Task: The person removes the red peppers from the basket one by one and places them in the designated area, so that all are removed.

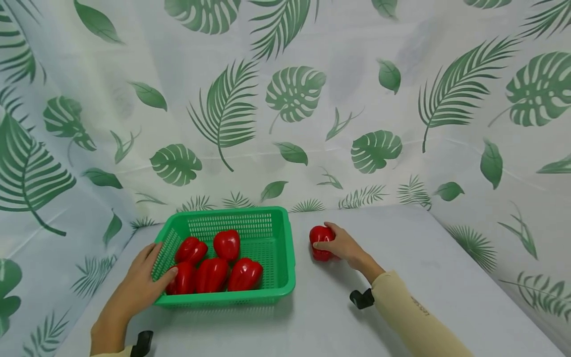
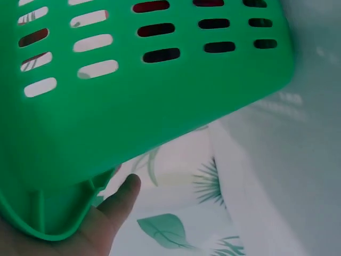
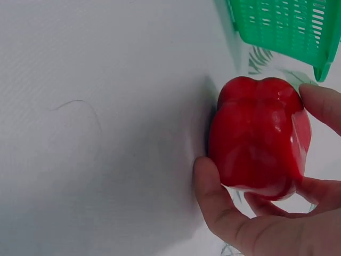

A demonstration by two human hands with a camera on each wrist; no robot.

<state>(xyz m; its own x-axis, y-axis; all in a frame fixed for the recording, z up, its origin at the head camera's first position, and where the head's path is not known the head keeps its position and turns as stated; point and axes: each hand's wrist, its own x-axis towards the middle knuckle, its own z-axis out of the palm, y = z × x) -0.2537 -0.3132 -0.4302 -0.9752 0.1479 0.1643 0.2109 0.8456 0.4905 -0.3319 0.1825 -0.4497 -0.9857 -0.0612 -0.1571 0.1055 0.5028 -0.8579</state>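
Observation:
A green plastic basket (image 1: 278, 248) holds several red bell peppers (image 1: 211, 275) in its left and middle part. My left hand (image 1: 136, 285) holds the basket's near left corner, with the thumb over the rim. From the left wrist view, a finger (image 2: 125, 194) shows beside the slotted green wall (image 2: 176, 101). To the right of the basket, my right hand (image 1: 345, 245) grips a single red bell pepper (image 3: 258, 136) between thumb and fingers. That pepper is low at the tabletop; whether it touches the surface I cannot tell.
The white tabletop (image 1: 321, 317) runs up to a leaf-printed cloth (image 1: 339, 163) at the back and sides. Black wrist straps (image 1: 362, 299) sit at both sleeves. A thin hair-like strand (image 3: 80, 101) lies on the table.

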